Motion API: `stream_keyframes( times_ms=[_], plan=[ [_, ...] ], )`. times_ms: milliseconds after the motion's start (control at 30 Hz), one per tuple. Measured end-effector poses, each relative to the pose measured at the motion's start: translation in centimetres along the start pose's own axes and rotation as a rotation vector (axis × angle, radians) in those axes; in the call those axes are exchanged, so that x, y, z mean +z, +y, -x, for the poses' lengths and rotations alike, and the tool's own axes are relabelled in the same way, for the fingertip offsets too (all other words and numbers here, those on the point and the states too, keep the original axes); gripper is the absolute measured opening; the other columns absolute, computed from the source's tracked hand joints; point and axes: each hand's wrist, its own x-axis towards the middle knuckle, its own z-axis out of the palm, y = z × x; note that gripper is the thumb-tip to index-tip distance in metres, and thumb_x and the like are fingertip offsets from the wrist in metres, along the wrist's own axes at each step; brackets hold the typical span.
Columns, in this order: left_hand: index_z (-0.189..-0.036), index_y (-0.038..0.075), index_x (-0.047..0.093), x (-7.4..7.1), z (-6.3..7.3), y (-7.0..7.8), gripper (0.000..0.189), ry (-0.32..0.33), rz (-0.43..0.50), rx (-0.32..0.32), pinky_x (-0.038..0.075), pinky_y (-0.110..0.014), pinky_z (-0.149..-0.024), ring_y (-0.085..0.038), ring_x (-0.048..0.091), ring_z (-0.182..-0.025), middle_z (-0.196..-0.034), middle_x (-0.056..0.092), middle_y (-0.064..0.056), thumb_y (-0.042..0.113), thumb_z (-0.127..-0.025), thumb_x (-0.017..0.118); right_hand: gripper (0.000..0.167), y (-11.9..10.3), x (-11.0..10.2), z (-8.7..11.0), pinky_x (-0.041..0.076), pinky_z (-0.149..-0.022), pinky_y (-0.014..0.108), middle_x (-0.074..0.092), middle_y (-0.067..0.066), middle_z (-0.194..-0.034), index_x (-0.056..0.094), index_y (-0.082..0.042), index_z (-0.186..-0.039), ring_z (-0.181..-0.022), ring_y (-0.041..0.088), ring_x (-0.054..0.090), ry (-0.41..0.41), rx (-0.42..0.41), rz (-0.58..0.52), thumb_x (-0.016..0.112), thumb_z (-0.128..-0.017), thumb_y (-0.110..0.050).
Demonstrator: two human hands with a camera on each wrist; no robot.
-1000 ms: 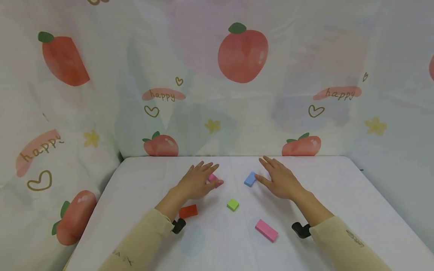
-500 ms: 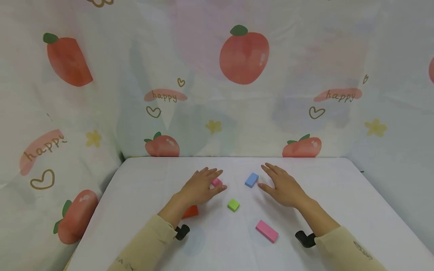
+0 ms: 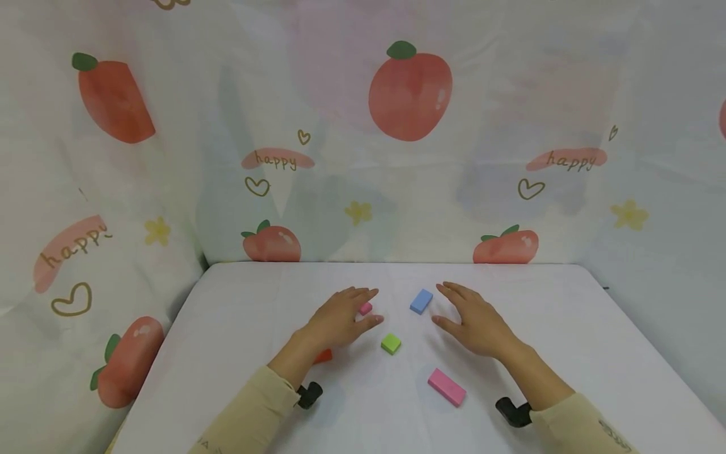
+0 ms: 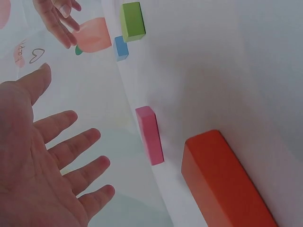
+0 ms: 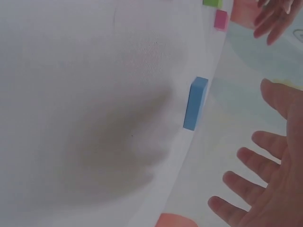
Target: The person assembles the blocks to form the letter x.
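Note:
My left hand (image 3: 337, 318) hovers over the table with fingers spread and nothing in it. It partly covers a pink block (image 3: 365, 308) behind it and a red-orange block (image 3: 323, 357) under the wrist; the left wrist view shows the red-orange block (image 4: 222, 179) more fully. My right hand (image 3: 476, 320), also spread and holding nothing, hangs just right of a blue block (image 3: 421, 301). Between the hands, a little nearer, lies a small green block (image 3: 391, 343). A longer pink block (image 3: 447, 387) lies toward the front, right of centre.
A white cloth covers the table (image 3: 510, 277). Printed fabric with peaches, hearts and the word happy hangs as a back wall (image 3: 323, 75) and along the left side. Black camera mounts (image 3: 513, 413) stick out below both wrists.
Both hands have drawn back slightly toward the person, and the left has shifted right, covering more of the red-orange block. The right hand no longer overlaps the blue block. The blocks stay put.

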Motion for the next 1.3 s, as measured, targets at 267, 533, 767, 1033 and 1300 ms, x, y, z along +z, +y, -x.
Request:
stream_keyframes(
  times_ms=[267, 533, 767, 1033, 1300],
  plan=[
    [-0.159, 0.027, 0.043, 0.5, 0.1, 0.1, 0.067, 0.004, 0.062, 0.004, 0.032, -0.052, -0.124, -0.029, 0.036, -0.154, -0.162, 0.046, -0.003, 0.059, -0.102, 0.055, 0.067, 0.1, 0.5, 0.6, 0.039, -0.112, 0.068, 0.047, 0.018, -0.157, 0.046, -0.010, -0.155, -0.144, 0.046, 0.044, 0.017, 0.000, -0.004, 0.069, -0.099, -0.038],
    [-0.154, 0.028, 0.050, 1.3, 0.0, 0.4, 0.059, 0.009, 0.130, -0.037, 0.039, -0.053, -0.119, -0.026, 0.041, -0.152, -0.157, 0.051, 0.000, 0.052, -0.101, 0.061, 0.066, -0.1, 0.8, 1.3, 0.043, -0.109, 0.065, 0.052, 0.016, -0.152, 0.050, -0.010, -0.152, -0.137, 0.043, 0.050, 0.025, 0.001, -0.026, 0.070, -0.098, -0.042],
    [-0.149, 0.024, 0.057, 2.2, -0.2, 0.9, 0.053, -0.011, 0.191, -0.059, 0.042, -0.050, -0.118, -0.026, 0.050, -0.145, -0.153, 0.055, -0.002, 0.046, -0.101, 0.064, 0.065, -0.6, 0.7, 1.9, 0.047, -0.105, 0.063, 0.056, 0.016, -0.146, 0.052, -0.012, -0.151, -0.132, 0.041, 0.054, 0.015, 0.022, -0.039, 0.072, -0.096, -0.040],
    [-0.146, 0.022, 0.059, 3.0, -0.2, 1.3, 0.049, -0.017, 0.217, -0.061, 0.041, -0.049, -0.118, -0.027, 0.051, -0.143, -0.149, 0.058, -0.003, 0.042, -0.102, 0.065, 0.061, -1.0, 0.6, 2.7, 0.050, -0.101, 0.061, 0.060, 0.012, -0.140, 0.057, -0.013, -0.147, -0.128, 0.037, 0.057, 0.012, 0.033, -0.059, 0.074, -0.095, -0.039],
    [-0.143, 0.020, 0.062, 3.3, -0.4, 2.0, 0.046, -0.061, 0.287, -0.101, 0.052, -0.045, -0.104, -0.021, 0.063, -0.120, -0.133, 0.067, -0.002, 0.036, -0.100, 0.069, 0.058, -1.1, 0.6, 3.6, 0.056, -0.088, 0.049, 0.061, 0.007, -0.134, 0.060, -0.015, -0.143, -0.114, 0.026, 0.063, -0.038, 0.083, -0.075, 0.076, -0.093, -0.040]
  ],
)
